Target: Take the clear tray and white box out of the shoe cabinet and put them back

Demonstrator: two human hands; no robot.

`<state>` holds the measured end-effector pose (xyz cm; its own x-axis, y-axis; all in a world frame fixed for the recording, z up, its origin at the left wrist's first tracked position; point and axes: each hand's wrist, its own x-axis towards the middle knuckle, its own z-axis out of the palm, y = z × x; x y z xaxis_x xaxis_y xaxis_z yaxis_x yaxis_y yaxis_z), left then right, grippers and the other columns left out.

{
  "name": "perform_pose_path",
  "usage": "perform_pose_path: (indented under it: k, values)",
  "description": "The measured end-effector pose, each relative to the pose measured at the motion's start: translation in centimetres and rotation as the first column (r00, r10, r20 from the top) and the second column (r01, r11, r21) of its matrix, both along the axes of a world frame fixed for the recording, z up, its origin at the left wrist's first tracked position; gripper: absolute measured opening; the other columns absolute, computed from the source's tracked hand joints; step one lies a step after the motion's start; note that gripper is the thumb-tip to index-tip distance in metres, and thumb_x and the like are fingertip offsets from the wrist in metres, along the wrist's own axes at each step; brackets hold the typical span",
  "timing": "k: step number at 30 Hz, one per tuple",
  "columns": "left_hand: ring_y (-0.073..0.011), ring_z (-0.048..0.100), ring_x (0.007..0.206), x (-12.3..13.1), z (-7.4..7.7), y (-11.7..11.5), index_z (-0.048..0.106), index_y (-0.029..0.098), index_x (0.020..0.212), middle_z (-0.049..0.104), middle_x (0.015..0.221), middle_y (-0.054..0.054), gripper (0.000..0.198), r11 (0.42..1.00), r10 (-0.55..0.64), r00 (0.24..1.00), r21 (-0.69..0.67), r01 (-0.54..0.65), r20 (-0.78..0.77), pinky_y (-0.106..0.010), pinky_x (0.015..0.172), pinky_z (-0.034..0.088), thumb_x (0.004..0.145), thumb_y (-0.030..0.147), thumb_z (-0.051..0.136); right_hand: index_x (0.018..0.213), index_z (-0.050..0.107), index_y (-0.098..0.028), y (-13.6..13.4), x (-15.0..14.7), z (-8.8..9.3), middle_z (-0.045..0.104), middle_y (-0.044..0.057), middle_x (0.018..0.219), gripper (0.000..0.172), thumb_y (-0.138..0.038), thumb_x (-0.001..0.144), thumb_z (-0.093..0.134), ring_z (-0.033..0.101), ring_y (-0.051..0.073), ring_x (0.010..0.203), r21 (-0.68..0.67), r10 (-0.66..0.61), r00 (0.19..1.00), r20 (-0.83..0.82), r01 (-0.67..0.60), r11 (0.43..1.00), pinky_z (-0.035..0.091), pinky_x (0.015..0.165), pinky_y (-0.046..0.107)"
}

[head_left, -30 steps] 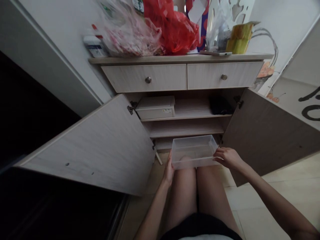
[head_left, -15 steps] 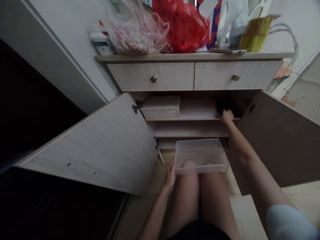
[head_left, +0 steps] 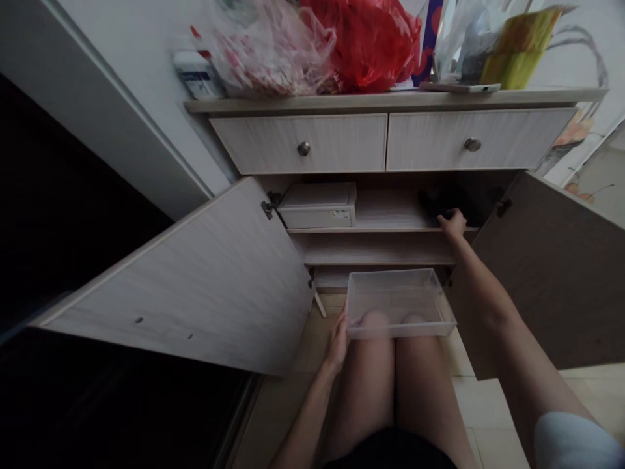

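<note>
— Clear plastic box [head_left: 400, 305]: where is it?
— It rests level on the person's knees [head_left: 374, 320], open side up and empty, just in front of the cabinet's lowest shelf.
— And what has hold of it?
— The left hand [head_left: 338, 340] grips its left end, fingers curled against the wall. The right hand [head_left: 453, 225] is well apart from it, up at the edge of the upper shelf [head_left: 385, 228], touching a dark object [head_left: 437, 198]. I cannot tell whether those fingers have closed on it.
— What else is there?
— A white carton [head_left: 318, 205] lies at the shelf's left end. Both cabinet doors [head_left: 195, 286] stand wide open, and two shut drawers [head_left: 303, 140] sit above. A red plastic bag [head_left: 375, 45] is on top.
</note>
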<state>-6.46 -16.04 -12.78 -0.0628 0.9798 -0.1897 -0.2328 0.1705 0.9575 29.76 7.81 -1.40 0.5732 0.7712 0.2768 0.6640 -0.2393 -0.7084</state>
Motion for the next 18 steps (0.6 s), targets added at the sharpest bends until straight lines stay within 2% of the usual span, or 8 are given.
perform_pose_path:
  k: [1, 3, 5, 7, 10, 13, 15, 18]
  values:
    - [-0.0299, 0.054, 0.131, 0.0, 0.1, 0.0, 0.064, 0.024, 0.130, 0.058, 0.140, -0.008, 0.065, 1.000, 0.000, 1.000, 0.004, 0.000, 0.002, -0.045, 0.111, 0.041, 0.075, 0.059, 0.065, 0.103, 0.062, -0.013, -0.6, 0.3, 0.2, 0.066, 0.015, 0.098, 0.032, -0.029, 0.076, 0.063, 0.061, 0.029, 0.098, 0.069, 0.007, 0.995, -0.103, 0.000, 0.998, 0.051, 0.086, 0.042]
    - [-0.0297, 0.051, 0.133, 0.0, 0.2, 0.0, 0.064, 0.024, 0.130, 0.056, 0.142, -0.007, 0.066, 1.000, 0.007, 1.000, 0.018, -0.007, -0.004, -0.044, 0.113, 0.039, 0.075, 0.059, 0.066, 0.093, 0.060, -0.017, -2.2, 0.9, 0.5, 0.064, 0.009, 0.090, 0.027, -0.034, 0.073, 0.065, 0.062, 0.024, 0.088, 0.191, 0.129, 0.944, -0.303, -0.072, 0.979, 0.054, 0.079, 0.040]
    - [-0.0298, 0.051, 0.133, 0.0, 0.1, 0.1, 0.063, 0.024, 0.131, 0.057, 0.141, -0.007, 0.066, 1.000, 0.013, 1.000, 0.015, -0.013, -0.009, -0.044, 0.112, 0.040, 0.075, 0.059, 0.066, 0.084, 0.056, -0.020, -4.7, 1.3, 0.9, 0.061, 0.005, 0.083, 0.029, -0.041, 0.069, 0.069, 0.060, 0.020, 0.078, 0.285, 0.331, 0.840, -0.430, -0.222, 0.933, 0.056, 0.070, 0.036]
    - [-0.0302, 0.054, 0.130, 0.0, -0.2, 0.1, 0.062, 0.025, 0.132, 0.059, 0.139, -0.007, 0.067, 1.000, 0.002, 1.000, -0.011, -0.002, -0.001, -0.044, 0.109, 0.043, 0.075, 0.059, 0.066, 0.078, 0.055, -0.021, -7.9, 1.6, 1.3, 0.060, 0.002, 0.077, 0.035, -0.046, 0.065, 0.075, 0.058, 0.017, 0.071, 0.323, 0.492, 0.738, -0.462, -0.377, 0.868, 0.056, 0.064, 0.032]
    - [-0.0300, 0.053, 0.132, 0.1, -0.6, 0.3, 0.061, 0.024, 0.133, 0.056, 0.142, -0.007, 0.070, 1.000, 0.000, 1.000, 0.000, 0.000, 0.010, -0.045, 0.110, 0.042, 0.074, 0.060, 0.066, 0.077, 0.058, -0.020, -12.7, 1.6, 1.8, 0.061, 0.001, 0.073, 0.041, -0.049, 0.059, 0.080, 0.056, 0.014, 0.065, 0.279, 0.612, 0.667, -0.425, -0.547, 0.789, 0.052, 0.059, 0.027]
    - [-0.0287, 0.047, 0.137, 0.2, -0.9, 0.3, 0.062, 0.023, 0.132, 0.052, 0.146, -0.007, 0.069, 0.998, 0.019, 1.000, 0.052, -0.019, -0.009, -0.046, 0.115, 0.036, 0.074, 0.062, 0.064, 0.075, 0.060, -0.019, -16.4, 0.8, 1.6, 0.062, 0.000, 0.071, 0.042, -0.050, 0.058, 0.082, 0.055, 0.013, 0.063, 0.198, 0.678, 0.603, -0.419, -0.668, 0.717, 0.048, 0.057, 0.025]
    - [-0.0288, 0.046, 0.137, 0.3, -0.8, 0.2, 0.062, 0.023, 0.132, 0.052, 0.145, -0.008, 0.070, 0.997, 0.013, 1.000, 0.070, -0.012, -0.019, -0.046, 0.115, 0.036, 0.075, 0.063, 0.063, 0.074, 0.061, -0.019, -17.7, 0.1, 1.0, 0.062, 0.001, 0.072, 0.042, -0.052, 0.058, 0.081, 0.055, 0.013, 0.063, 0.155, 0.698, 0.565, -0.439, -0.718, 0.679, 0.047, 0.058, 0.025]
    - [-0.0309, 0.054, 0.130, 0.4, -0.6, 0.0, 0.061, 0.021, 0.133, 0.055, 0.143, -0.011, 0.073, 0.998, 0.002, 1.000, 0.064, -0.001, -0.018, -0.045, 0.111, 0.041, 0.074, 0.064, 0.065, 0.076, 0.061, -0.019, -18.5, -1.0, -0.4, 0.064, 0.001, 0.074, 0.043, -0.053, 0.059, 0.080, 0.057, 0.014, 0.065, 0.117, 0.706, 0.535, -0.464, -0.753, 0.647, 0.048, 0.061, 0.026]
